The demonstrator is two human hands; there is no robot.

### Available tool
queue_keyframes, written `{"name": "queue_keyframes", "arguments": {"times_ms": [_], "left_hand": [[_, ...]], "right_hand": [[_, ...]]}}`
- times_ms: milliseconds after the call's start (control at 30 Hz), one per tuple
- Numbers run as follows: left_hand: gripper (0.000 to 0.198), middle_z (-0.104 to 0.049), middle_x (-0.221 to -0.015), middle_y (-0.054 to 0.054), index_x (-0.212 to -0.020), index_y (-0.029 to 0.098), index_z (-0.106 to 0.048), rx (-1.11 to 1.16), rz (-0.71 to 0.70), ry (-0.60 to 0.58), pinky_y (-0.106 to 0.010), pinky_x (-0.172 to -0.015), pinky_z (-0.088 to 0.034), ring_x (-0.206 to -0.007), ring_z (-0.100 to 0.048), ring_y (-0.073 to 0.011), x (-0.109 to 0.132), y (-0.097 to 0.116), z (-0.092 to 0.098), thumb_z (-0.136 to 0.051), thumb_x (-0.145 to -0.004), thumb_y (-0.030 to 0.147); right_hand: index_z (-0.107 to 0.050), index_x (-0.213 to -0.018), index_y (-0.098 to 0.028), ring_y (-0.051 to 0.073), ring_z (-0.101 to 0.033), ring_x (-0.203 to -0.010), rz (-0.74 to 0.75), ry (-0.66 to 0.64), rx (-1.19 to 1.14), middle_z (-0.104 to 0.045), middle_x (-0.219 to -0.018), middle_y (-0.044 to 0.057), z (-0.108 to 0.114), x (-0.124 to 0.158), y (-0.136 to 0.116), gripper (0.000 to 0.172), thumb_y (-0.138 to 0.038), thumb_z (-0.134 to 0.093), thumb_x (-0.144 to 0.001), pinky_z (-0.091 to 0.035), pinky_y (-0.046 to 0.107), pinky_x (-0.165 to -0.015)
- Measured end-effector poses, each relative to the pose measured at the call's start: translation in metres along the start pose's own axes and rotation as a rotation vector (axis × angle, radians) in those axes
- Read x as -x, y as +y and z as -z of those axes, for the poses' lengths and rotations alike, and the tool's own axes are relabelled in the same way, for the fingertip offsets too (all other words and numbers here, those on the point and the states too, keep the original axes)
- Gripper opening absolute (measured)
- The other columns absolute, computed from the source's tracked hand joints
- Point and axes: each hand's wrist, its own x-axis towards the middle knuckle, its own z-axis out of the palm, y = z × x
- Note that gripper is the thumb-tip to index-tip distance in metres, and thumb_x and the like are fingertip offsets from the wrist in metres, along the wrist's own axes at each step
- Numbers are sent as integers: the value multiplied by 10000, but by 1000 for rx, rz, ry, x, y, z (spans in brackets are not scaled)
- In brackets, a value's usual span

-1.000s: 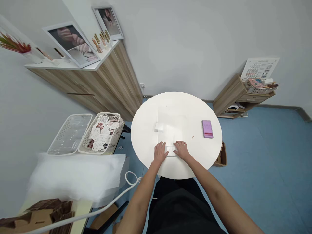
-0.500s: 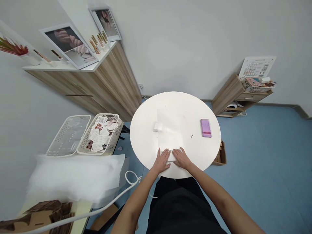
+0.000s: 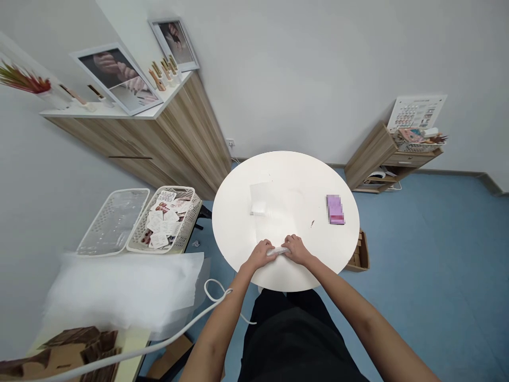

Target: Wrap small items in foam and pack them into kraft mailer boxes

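Observation:
A slim white bundle [image 3: 278,250] is held at its two ends near the front edge of the round white table [image 3: 234,233]. My left hand [image 3: 261,255] is closed on its left end, and my right hand [image 3: 296,250] grips the right end. The bundle seems wrapped in thin translucent white sheeting; what is inside is hidden. More of that translucent sheet [image 3: 274,225] stretches flat over the table beyond my hands. At its far left lies a small white piece [image 3: 258,207], partly covered by the sheet.
A blurred purple packet [image 3: 335,209] lies on the table's right side. To the left are a basket of cards [image 3: 161,223], a clear-bottomed basket [image 3: 113,223] and stacked white sheets [image 3: 127,289]. A white cable [image 3: 191,323] crosses near my left arm. An open carton [image 3: 360,252] stands at right.
My hands were spread flat over the white piece; now their fingers are curled round its ends and it looks turned up. The sheet's far edge has shifted slightly left and nearer.

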Motion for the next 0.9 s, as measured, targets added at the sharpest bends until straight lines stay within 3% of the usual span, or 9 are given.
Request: {"name": "queue_keyframes", "arguments": {"times_ms": [200,333,433,567,667,767,833,900], "left_hand": [[296,-704,-967,-24,-1080,246,-655,100,218,96,-299,-793,-474,-901,-642,-206,-15,3,11,-485,-919,426],[289,-694,-939,-34,-1130,247,-612,-58,271,146,-322,-786,-488,-871,-644,-213,-26,-2,5,-442,-951,396],[301,-644,-1153,-110,-1182,202,-590,-184,251,211,-407,-947,-455,-1079,-594,-260,-31,-4,-2,-461,-933,313],[502,-466,-1450,-139,-1376,197,-439,-430,73,300,-578,-1142,-236,-1364,-390,-297,-23,2,-24,-437,-877,149],[656,-331,-1555,-115,-1479,196,-293,-494,-43,261,-612,-1173,-119,-1460,-229,-274,-8,9,-48,-390,-841,77],[728,-273,-1583,-104,-1526,198,-187,-496,17,244,-612,-1175,-108,-1473,-191,-275,0,14,-62,-392,-835,95],[714,-304,-1570,-105,-1527,205,-197,-495,33,224,-608,-1178,-101,-1458,-236,-283,-1,14,-61,-404,-849,122],[665,-381,-1527,-120,-1505,191,-266,-493,9,189,-594,-1185,-101,-1425,-308,-289,-8,11,-55,-425,-861,140]], "right_hand": [[-580,-1113,-257,198,-550,-974,-130,-15,-110,-655,-960,21,15,-26,1,229,-276,-549,-887,-318,388,-966],[-573,-1150,-282,226,-511,-1059,-211,2,-55,-625,-1081,43,13,-39,7,278,-350,-583,-881,-333,382,-939],[-581,-1198,-302,257,-464,-1118,-265,34,-8,-567,-1199,70,5,-46,12,348,-418,-601,-871,-344,397,-940],[-516,-1305,-286,291,-428,-1167,-292,166,14,-514,-1284,109,-13,-42,17,456,-459,-561,-886,-349,440,-969],[-433,-1380,-225,330,-421,-1191,-425,286,-1,-480,-1318,160,-25,-29,18,582,-518,-531,-887,-378,457,-953],[-378,-1414,-164,355,-444,-1171,-600,296,-8,-469,-1310,202,-31,-11,17,676,-571,-494,-887,-409,454,-916],[-337,-1444,-151,367,-426,-1204,-582,304,12,-456,-1346,212,-30,-1,16,684,-547,-470,-903,-393,479,-945],[-314,-1470,-173,372,-363,-1287,-420,319,49,-421,-1429,193,-25,4,14,653,-479,-468,-915,-317,527,-1032]]}}
